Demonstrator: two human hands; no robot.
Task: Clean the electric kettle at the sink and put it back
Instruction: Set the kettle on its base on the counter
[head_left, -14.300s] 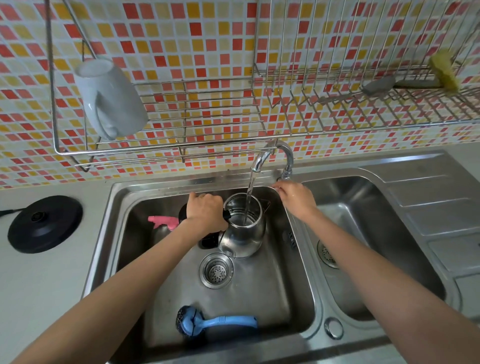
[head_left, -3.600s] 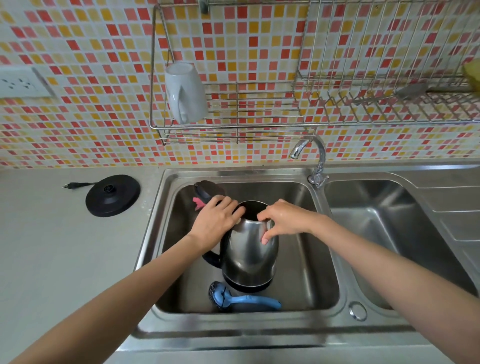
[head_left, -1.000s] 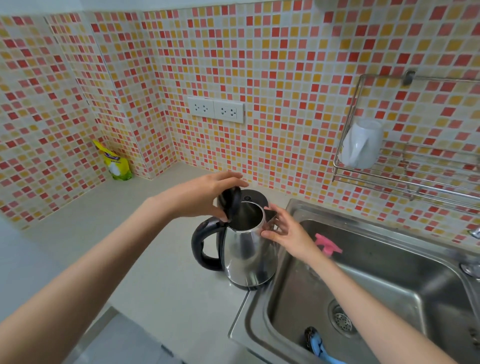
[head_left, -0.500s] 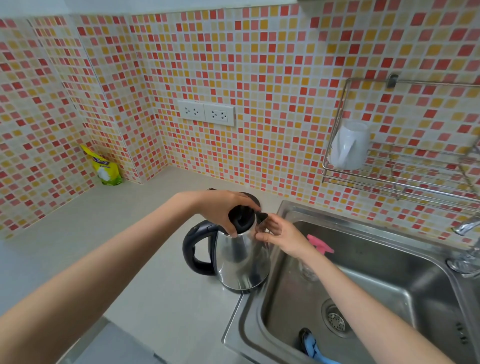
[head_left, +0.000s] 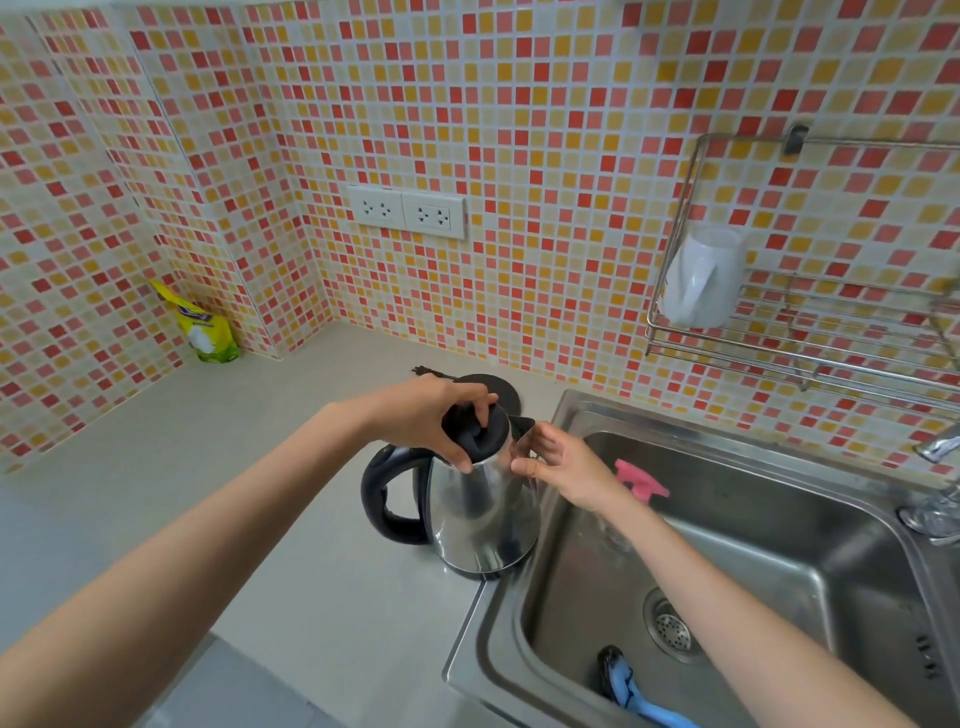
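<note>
- Your left hand (head_left: 431, 415) is on top of the kettle (head_left: 483, 514), fingers curled round the black lid (head_left: 478, 431), which sits at the kettle's mouth.
- Your right hand (head_left: 566, 467) comes in from the sink side, thumb and curled fingers gripping the kettle's upper wall just under the spout.
- The kettle's standing upright on the counter (head_left: 260, 467), right at the left rim of the sink (head_left: 571, 410), handle pointing left.
- It's not on its base (head_left: 506, 395); the black disc is peeking out just behind it, near the wall.
- Down in the sink there's a pink spray bottle (head_left: 641, 480) just past your right wrist and a blue brush (head_left: 639, 701) near the drain.
- Further out: a white mug (head_left: 701, 280) upside down in the wire rack (head_left: 805, 353), double outlets (head_left: 408, 210) on the tile, and a yellow pouch (head_left: 205, 327) in the corner.
</note>
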